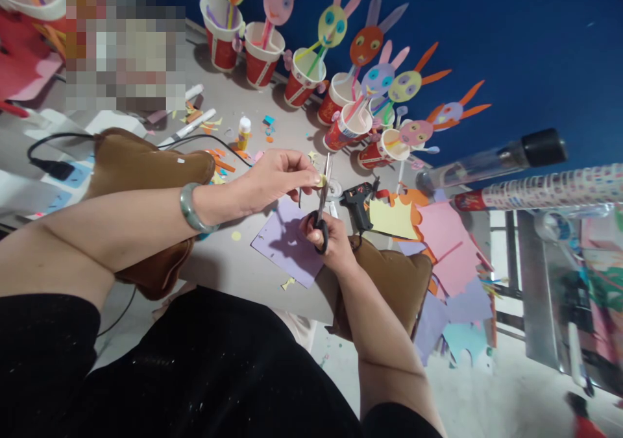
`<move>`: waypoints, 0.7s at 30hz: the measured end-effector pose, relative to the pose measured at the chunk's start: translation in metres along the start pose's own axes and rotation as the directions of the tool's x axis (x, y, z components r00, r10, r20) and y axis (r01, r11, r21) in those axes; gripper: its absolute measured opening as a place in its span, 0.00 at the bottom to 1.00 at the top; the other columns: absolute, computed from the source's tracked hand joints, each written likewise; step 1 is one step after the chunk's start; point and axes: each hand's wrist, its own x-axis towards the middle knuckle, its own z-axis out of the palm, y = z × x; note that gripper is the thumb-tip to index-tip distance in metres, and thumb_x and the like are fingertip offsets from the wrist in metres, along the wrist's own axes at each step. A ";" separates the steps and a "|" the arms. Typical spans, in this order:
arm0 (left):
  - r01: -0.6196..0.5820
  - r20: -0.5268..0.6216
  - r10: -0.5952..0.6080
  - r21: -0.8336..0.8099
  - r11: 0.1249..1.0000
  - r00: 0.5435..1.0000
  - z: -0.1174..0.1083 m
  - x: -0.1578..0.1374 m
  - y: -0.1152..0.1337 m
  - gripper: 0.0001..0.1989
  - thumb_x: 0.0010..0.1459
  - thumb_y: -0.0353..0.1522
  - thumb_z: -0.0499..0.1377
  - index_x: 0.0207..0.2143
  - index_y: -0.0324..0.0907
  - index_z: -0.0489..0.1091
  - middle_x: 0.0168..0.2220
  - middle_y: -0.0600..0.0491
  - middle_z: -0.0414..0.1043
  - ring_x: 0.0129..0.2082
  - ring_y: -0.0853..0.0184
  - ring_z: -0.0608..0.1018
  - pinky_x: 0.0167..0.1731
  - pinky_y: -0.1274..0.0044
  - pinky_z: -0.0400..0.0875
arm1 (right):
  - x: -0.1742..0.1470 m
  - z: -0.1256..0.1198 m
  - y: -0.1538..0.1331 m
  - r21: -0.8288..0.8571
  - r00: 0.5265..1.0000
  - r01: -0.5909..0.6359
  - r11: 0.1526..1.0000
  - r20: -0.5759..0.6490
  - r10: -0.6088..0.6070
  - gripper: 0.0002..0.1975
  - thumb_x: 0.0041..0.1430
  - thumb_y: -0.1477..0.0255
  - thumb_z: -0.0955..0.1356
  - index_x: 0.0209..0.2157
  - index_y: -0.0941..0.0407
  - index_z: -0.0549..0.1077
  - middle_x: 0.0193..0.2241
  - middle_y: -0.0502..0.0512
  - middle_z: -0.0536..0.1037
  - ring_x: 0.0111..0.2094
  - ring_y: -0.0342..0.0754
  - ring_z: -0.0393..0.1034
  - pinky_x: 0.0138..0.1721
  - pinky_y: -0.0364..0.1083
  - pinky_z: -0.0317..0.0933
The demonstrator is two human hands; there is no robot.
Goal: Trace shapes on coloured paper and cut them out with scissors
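Note:
My right hand (331,238) is closed around the black handles of a pair of scissors (322,207), whose blades point up and away from me. Just left of the blades, my left hand (287,175) pinches a small piece of yellow paper (321,180) between thumb and fingertips, with the blades right at it. Below both hands lies a sheet of purple paper (287,246) with tiny scraps and the shadow of my hands on it. A small yellow paper disc (236,235) rests left of the sheet, and a yellow scrap (289,284) lies at its lower edge.
Red paper cups (263,68) with paper rabbit heads on straws line the back. A black glue gun (359,204) and coloured paper (450,243) lie to the right. A glue stick (244,133), markers (195,125), scraps and brown cushions (146,165) occupy the left side.

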 end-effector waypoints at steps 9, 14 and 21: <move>-0.018 0.041 0.016 0.048 0.999 0.999 -0.001 0.000 -0.001 0.06 0.57 0.23 0.63 0.27 0.37 0.72 0.23 0.57 0.72 0.22 0.78 0.73 0.23 0.84 0.68 | 0.000 0.000 0.000 -0.019 1.000 -0.001 1.000 0.001 0.001 0.35 0.44 0.35 0.72 0.22 0.54 0.65 0.21 0.48 0.69 0.24 0.43 0.57 0.28 0.46 0.54; -0.060 0.035 0.058 0.088 0.994 0.998 -0.003 0.001 -0.003 0.07 0.58 0.23 0.62 0.27 0.37 0.72 0.24 0.56 0.73 0.23 0.78 0.73 0.24 0.84 0.68 | 0.000 0.000 0.000 -0.016 1.000 0.000 1.000 -0.005 0.000 0.35 0.43 0.35 0.73 0.22 0.54 0.65 0.21 0.48 0.69 0.24 0.42 0.57 0.29 0.46 0.54; -0.064 0.027 0.061 0.099 0.993 0.998 -0.003 0.001 -0.002 0.06 0.58 0.23 0.62 0.28 0.38 0.72 0.24 0.57 0.72 0.23 0.78 0.73 0.25 0.84 0.68 | 0.000 0.000 -0.001 -0.018 1.000 -0.006 1.000 -0.003 0.006 0.33 0.45 0.37 0.74 0.21 0.54 0.65 0.21 0.48 0.69 0.24 0.42 0.56 0.29 0.46 0.54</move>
